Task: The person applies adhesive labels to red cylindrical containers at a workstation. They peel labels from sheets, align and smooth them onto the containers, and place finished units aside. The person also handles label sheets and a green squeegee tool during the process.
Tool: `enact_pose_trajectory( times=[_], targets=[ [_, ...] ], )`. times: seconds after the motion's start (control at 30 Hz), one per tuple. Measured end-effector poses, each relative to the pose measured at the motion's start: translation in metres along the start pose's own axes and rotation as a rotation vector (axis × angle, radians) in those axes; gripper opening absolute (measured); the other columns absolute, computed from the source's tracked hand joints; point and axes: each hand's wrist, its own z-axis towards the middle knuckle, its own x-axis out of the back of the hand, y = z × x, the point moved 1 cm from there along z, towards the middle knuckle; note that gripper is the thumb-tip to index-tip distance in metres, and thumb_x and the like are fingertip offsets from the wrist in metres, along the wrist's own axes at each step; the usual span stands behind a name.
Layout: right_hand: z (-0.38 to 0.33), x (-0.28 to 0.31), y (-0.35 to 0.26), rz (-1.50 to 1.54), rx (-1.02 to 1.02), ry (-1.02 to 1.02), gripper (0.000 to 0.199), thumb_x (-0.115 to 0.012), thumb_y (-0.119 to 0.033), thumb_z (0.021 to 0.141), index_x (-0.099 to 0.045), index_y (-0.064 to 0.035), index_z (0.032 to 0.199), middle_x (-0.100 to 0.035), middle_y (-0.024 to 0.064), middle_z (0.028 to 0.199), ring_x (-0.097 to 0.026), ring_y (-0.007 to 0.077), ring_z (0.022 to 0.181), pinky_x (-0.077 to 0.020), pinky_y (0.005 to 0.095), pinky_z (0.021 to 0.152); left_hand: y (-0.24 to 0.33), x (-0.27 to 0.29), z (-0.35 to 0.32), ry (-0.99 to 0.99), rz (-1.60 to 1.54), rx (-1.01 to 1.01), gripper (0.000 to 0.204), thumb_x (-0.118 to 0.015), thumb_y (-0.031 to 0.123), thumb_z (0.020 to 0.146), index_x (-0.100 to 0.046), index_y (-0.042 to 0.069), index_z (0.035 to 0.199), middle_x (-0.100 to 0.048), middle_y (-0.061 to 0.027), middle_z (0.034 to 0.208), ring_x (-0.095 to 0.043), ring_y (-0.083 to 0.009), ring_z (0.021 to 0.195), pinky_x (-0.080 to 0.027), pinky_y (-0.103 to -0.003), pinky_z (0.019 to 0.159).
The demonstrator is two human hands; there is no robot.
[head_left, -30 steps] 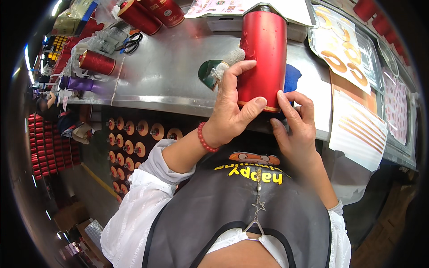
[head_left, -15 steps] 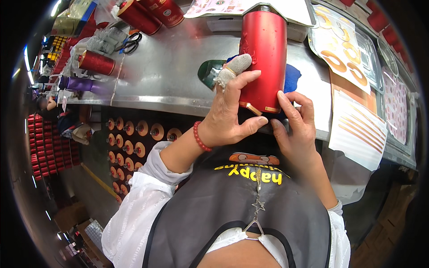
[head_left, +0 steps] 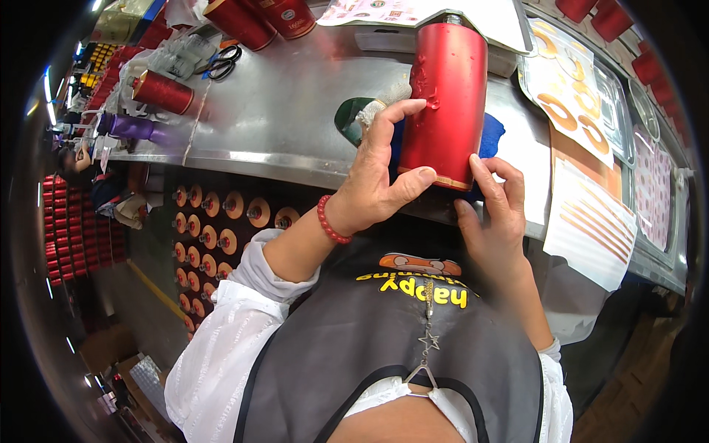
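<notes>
A shiny red cylindrical bottle (head_left: 447, 88) lies on its side, its neck pointing away and its base toward me. Water drops dot its surface, and a narrow gold strip (head_left: 452, 182) runs along the base edge. My left hand (head_left: 380, 170) steadies the bottle's left side, with its thumb pressed along the strip. Pale fabric covers one or more of its fingertips. My right hand (head_left: 496, 196) has its index fingertip on the right end of the base edge, and its thumb is below the base. A blue cloth (head_left: 493, 135) shows under the bottle, beside a dark green curved piece (head_left: 347, 118).
Black-handled scissors (head_left: 224, 62), another red bottle (head_left: 164, 92) and a purple bottle (head_left: 133, 127) are at the left. To the right are a sheet of gold ring-shaped pieces (head_left: 565, 96) and a white sheet of thin gold strips (head_left: 591, 221). The metal table's front edge (head_left: 258, 168) runs before me.
My left thumb has moved up onto the base edge. The gold strip's left part, which stuck out, now lies against the bottle. The whole view has shifted slightly.
</notes>
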Motion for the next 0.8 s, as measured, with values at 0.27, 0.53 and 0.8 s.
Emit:
enact_pose_trajectory(
  times=[0.27, 0.53, 0.8],
  targets=[
    [0.001, 0.001, -0.002, -0.009, -0.012, -0.013, 0.067, -0.071, 0.010, 0.070, -0.056, -0.0044, 0.134, -0.049, 0.0140, 0.119, -0.052, 0.0285, 0.106, -0.0486, 0.0359, 0.083, -0.003, -0.010, 0.004, 0.090, -0.074, 0.008, 0.078, -0.073, 0.033, 0.086, -0.033, -0.002, 0.143, -0.044, -0.0182, 0.137, -0.042, -0.0272, 0.127, -0.030, -0.038, 0.110],
    [0.000, 0.000, 0.000, 0.002, -0.002, -0.004, 0.067, -0.070, 0.010, 0.071, -0.055, -0.0044, 0.135, -0.049, 0.0139, 0.119, -0.052, 0.0282, 0.106, -0.0487, 0.0359, 0.083, -0.004, -0.013, 0.003, 0.089, -0.076, 0.013, 0.079, -0.074, 0.030, 0.086, -0.031, -0.002, 0.144, -0.042, -0.0186, 0.139, -0.041, -0.0272, 0.128, -0.031, -0.038, 0.110],
    [0.001, -0.001, -0.002, 0.007, -0.005, 0.000, 0.067, -0.070, 0.011, 0.071, -0.055, -0.0036, 0.135, -0.049, 0.0147, 0.119, -0.053, 0.0283, 0.104, -0.0494, 0.0349, 0.081, 0.001, -0.015, 0.004, 0.029, -0.061, 0.023, 0.076, -0.067, 0.017, 0.090, -0.022, 0.000, 0.148, -0.033, -0.0162, 0.146, -0.035, -0.0237, 0.136, -0.027, -0.037, 0.114]
  ],
)
